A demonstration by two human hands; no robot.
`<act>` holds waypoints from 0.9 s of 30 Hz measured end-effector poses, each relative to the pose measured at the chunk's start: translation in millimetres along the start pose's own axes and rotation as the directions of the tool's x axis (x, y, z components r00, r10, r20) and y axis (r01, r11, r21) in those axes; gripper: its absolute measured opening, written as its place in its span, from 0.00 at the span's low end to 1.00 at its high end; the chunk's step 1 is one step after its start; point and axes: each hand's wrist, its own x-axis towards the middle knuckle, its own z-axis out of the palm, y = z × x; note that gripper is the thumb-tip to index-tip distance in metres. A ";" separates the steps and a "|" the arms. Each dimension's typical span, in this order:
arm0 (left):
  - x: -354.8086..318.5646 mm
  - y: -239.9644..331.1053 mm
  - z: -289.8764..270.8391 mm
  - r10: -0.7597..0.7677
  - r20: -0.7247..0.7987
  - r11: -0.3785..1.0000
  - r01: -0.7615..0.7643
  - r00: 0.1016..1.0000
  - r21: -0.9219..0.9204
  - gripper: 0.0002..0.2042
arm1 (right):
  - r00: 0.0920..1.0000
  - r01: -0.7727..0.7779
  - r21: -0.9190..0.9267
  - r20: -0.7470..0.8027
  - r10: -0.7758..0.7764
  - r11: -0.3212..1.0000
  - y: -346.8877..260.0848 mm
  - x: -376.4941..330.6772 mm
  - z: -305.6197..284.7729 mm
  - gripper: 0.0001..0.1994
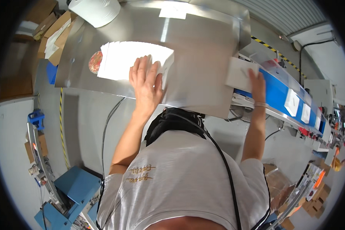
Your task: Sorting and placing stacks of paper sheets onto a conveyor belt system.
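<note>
My left hand point(145, 82) lies flat, fingers spread, on a spread stack of white flat packets point(122, 59) on the steel table point(203, 50). A round red patterned piece point(95, 62) shows at the stack's left end. My right hand point(256, 82) presses a single white packet point(239, 73) at the start of the blue conveyor belt point(276, 92); whether the fingers grip it or only rest on it is unclear. More white packets point(292, 102) ride further down the belt.
A large white paper roll point(96, 10) stands at the table's back left. Cardboard boxes point(53, 32) are stacked left of the table. Blue metal equipment point(71, 191) sits on the floor lower left. Cartons and colourful packs point(318, 195) lie lower right.
</note>
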 end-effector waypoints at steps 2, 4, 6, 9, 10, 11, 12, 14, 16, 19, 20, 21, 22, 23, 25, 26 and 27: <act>-1.5 -0.8 0.9 -0.016 -0.008 1.000 0.016 1.000 -0.004 0.18 | 0.927 -0.350 -0.126 -0.189 0.323 0.928 -5.4 6.5 -21.5 0.22; -2.3 -0.1 1.5 -0.030 -0.012 1.000 0.030 0.999 -0.006 0.17 | 0.905 -0.368 -0.436 -0.370 0.209 0.821 -34.6 -0.8 -16.6 0.25; -0.7 2.2 2.6 -0.033 -0.014 0.999 0.033 0.999 -0.014 0.16 | 0.906 -0.272 -0.633 -0.422 -0.029 0.725 -43.8 2.5 -10.8 0.27; 0.2 2.1 2.7 -0.032 -0.001 0.999 0.032 0.999 -0.010 0.16 | 0.939 0.341 -0.154 0.020 -0.342 0.927 -103.1 14.5 39.1 0.25; 1.1 1.5 1.6 -0.035 0.006 0.999 0.035 0.999 -0.027 0.15 | 0.897 0.425 -0.023 0.147 -0.417 0.905 -146.0 11.9 55.0 0.26; 1.9 1.7 0.8 -0.035 0.013 0.998 0.035 0.999 -0.048 0.15 | 0.823 0.469 0.151 0.282 -0.492 0.870 -165.2 16.1 74.8 0.26; 3.0 0.9 0.5 -0.024 0.018 0.998 0.025 1.000 -0.052 0.15 | 0.800 0.375 0.299 0.374 -0.469 0.877 -192.7 14.3 85.8 0.25; 3.7 -1.3 -2.3 0.012 0.081 1.000 -0.010 0.997 -0.022 0.18 | 0.730 0.359 0.393 0.446 -0.517 0.847 -217.7 17.0 111.6 0.25; 8.5 2.2 -3.8 -0.001 0.077 0.999 0.004 0.997 -0.042 0.20 | 0.688 0.479 0.293 0.461 -0.561 0.828 -209.1 29.2 135.2 0.25; 7.5 -8.5 -5.1 -0.046 0.052 0.999 0.047 0.998 -0.020 0.28 | 0.633 -0.086 0.515 0.689 -0.353 0.853 -207.1 21.0 121.7 0.23; 8.8 -8.1 -5.5 -0.042 0.047 0.999 0.043 0.998 -0.012 0.28 | 0.666 -0.055 0.525 0.653 -0.360 0.849 -191.2 19.7 115.6 0.22; 6.8 -12.6 -5.2 -0.029 0.032 0.999 0.027 0.999 0.033 0.25 | 0.757 -0.122 0.578 0.580 -0.301 0.807 -177.1 12.7 112.3 0.22; 5.3 -13.6 -4.8 -0.039 0.030 0.999 0.038 0.999 0.034 0.25 | 0.832 -0.179 0.633 0.506 -0.227 0.754 -163.5 3.1 104.8 0.21; 4.0 -15.1 -4.0 -0.025 0.024 0.999 0.024 0.999 0.028 0.23 | 0.860 -0.235 0.638 0.489 -0.149 0.734 -150.0 -2.6 91.6 0.23; 3.8 -16.8 -3.8 -0.017 0.017 1.000 0.016 1.000 0.023 0.22 | 0.935 -0.221 0.675 0.351 -0.043 0.704 -93.1 -6.6 67.2 0.25; 4.0 -15.3 -3.7 -0.004 0.007 1.000 0.004 1.000 0.014 0.21 | 0.973 -0.149 0.698 0.228 -0.020 0.700 -49.9 -7.1 59.2 0.24; 3.9 -14.2 -3.2 0.008 -0.002 1.000 -0.008 1.000 0.007 0.20 | 0.979 -0.156 0.623 0.199 0.037 0.766 -16.6 -3.8 37.5 0.24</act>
